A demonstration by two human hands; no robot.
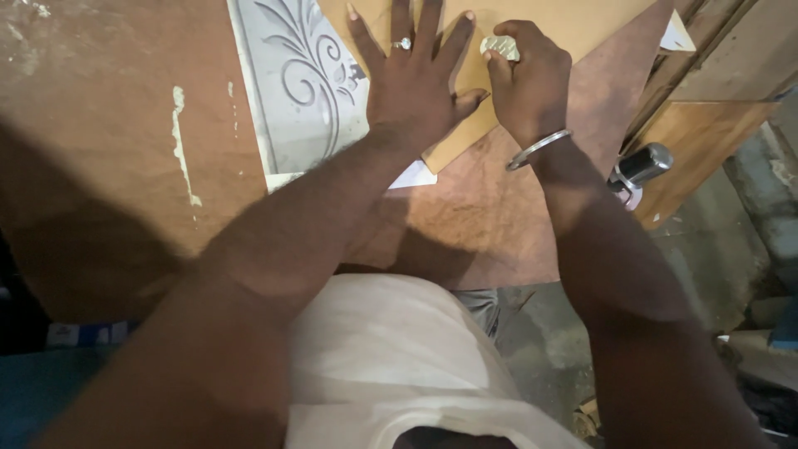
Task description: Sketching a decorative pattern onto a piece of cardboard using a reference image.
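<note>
In the head view, the left hand [413,87] lies flat with its 5 fingers spread, gripping nothing, its palm pinning the tan sheet [532,33] to the brown board [100,133], apparently so the sheet cannot slide. Just right of it, the right hand [528,83] is closed around a small pale block [499,46], pressed onto the sheet. The sheet's long axis runs diagonally away from the wrists, toward upper right. Left of the flat palm lies a carved floral panel [291,83].
</note>
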